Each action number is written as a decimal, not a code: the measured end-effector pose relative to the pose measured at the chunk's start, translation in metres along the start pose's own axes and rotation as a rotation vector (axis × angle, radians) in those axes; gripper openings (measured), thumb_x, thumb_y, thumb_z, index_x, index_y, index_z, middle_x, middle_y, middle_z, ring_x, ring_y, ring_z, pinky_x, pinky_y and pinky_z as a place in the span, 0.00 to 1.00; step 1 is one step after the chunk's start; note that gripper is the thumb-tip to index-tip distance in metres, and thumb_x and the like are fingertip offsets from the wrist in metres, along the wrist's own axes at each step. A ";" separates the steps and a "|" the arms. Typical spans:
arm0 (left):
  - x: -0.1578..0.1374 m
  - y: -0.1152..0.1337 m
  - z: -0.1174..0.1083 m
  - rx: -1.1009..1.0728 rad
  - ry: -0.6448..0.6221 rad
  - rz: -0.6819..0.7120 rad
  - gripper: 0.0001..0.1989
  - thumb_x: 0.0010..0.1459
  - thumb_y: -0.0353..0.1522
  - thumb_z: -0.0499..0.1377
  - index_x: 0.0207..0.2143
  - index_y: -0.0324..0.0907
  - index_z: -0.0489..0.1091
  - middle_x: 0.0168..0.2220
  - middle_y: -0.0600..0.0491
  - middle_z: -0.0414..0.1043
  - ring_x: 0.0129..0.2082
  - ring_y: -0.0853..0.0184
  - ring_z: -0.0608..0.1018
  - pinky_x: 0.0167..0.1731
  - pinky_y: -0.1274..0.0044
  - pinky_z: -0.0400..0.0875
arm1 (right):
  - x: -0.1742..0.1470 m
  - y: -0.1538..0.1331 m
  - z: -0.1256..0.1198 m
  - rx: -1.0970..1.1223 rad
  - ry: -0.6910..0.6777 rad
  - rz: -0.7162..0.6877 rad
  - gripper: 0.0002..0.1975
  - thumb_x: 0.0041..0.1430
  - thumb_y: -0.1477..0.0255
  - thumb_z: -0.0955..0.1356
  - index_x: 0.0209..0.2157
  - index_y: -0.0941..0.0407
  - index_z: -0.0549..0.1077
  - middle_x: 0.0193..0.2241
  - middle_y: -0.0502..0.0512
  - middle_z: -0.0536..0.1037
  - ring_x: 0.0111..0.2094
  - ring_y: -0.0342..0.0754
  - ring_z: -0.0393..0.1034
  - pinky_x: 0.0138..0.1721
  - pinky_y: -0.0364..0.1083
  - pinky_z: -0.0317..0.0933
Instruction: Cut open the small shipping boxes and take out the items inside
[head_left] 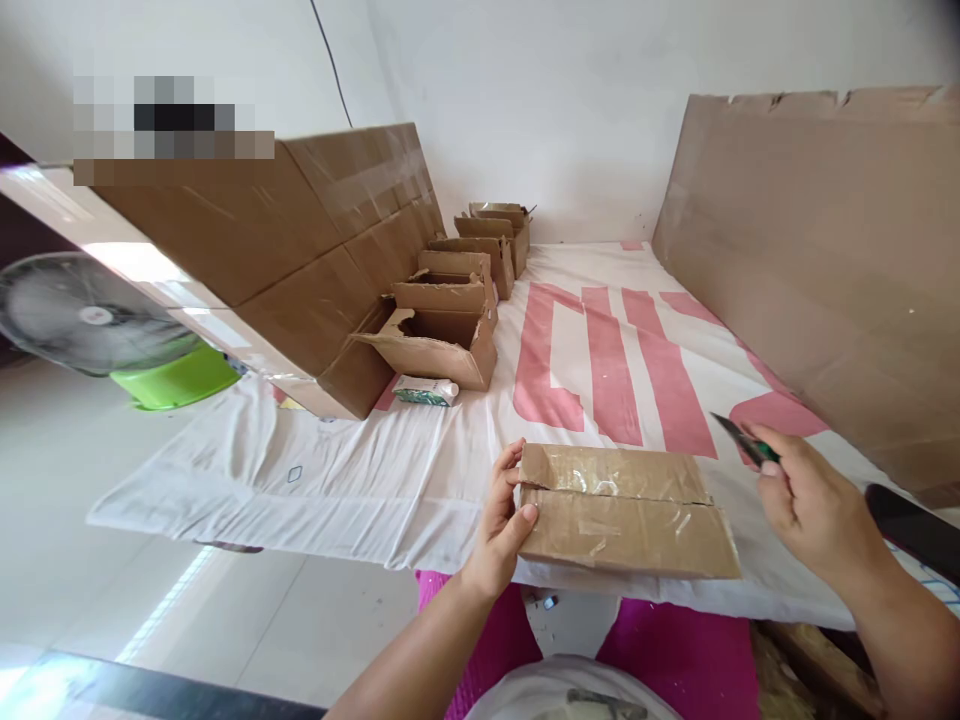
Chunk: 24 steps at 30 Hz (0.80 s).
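A flat cardboard box point(630, 530) lies on the cloth-covered table right before me, with shiny clear tape over its top and a seam running along its length. My left hand point(506, 520) grips the box's left end, thumb on top and fingers at the far side. Off the box's right end, my right hand point(814, 500) is closed around a utility knife point(750, 440) with a green handle. Its dark blade points up and to the left, apart from the box.
Several open cardboard boxes point(442, 350) stand in a row at left-centre, beside stacked cartons point(300, 250). A small white-and-green carton point(425, 390) lies in front. Along the right stands a large cardboard panel point(817, 260); a dark phone point(911, 530) rests near my right wrist. A fan point(94, 315) is at far left.
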<state>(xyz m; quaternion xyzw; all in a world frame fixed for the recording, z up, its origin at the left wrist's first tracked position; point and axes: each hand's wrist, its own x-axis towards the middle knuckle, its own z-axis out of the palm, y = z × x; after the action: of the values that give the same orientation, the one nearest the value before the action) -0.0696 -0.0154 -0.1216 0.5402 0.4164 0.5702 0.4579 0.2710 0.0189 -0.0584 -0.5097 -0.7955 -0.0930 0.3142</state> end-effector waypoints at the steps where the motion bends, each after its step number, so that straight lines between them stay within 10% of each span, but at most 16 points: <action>1: 0.000 0.000 0.000 -0.001 0.002 -0.001 0.19 0.60 0.46 0.56 0.48 0.46 0.70 0.69 0.51 0.46 0.68 0.50 0.51 0.64 0.60 0.50 | 0.014 -0.017 -0.008 0.022 -0.001 -0.125 0.27 0.65 0.75 0.58 0.65 0.50 0.56 0.44 0.59 0.77 0.39 0.53 0.74 0.41 0.51 0.69; 5: 0.000 0.001 0.002 -0.002 0.004 -0.012 0.20 0.59 0.48 0.56 0.48 0.45 0.69 0.69 0.50 0.46 0.68 0.50 0.53 0.63 0.61 0.53 | 0.048 -0.089 -0.015 0.008 -0.338 -0.454 0.31 0.61 0.81 0.58 0.64 0.47 0.58 0.36 0.53 0.76 0.31 0.47 0.71 0.31 0.45 0.65; 11: 0.001 0.005 0.004 -0.028 -0.004 0.000 0.19 0.60 0.46 0.56 0.48 0.45 0.69 0.68 0.49 0.47 0.67 0.50 0.55 0.64 0.61 0.53 | 0.057 -0.147 0.012 -0.229 -0.395 -0.586 0.29 0.54 0.81 0.61 0.57 0.53 0.68 0.27 0.55 0.72 0.26 0.50 0.67 0.24 0.47 0.58; 24: 0.003 0.003 -0.003 0.046 -0.041 0.056 0.18 0.62 0.43 0.55 0.51 0.46 0.69 0.66 0.48 0.52 0.69 0.51 0.49 0.66 0.59 0.44 | 0.013 -0.062 -0.034 -0.324 -0.348 -0.384 0.37 0.46 0.87 0.57 0.55 0.45 0.70 0.25 0.54 0.73 0.21 0.50 0.65 0.21 0.48 0.55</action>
<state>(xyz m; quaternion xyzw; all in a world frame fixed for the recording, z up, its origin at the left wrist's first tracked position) -0.0729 -0.0133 -0.1184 0.5736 0.4046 0.5618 0.4379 0.2272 -0.0153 -0.0134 -0.4019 -0.8939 -0.1875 0.0648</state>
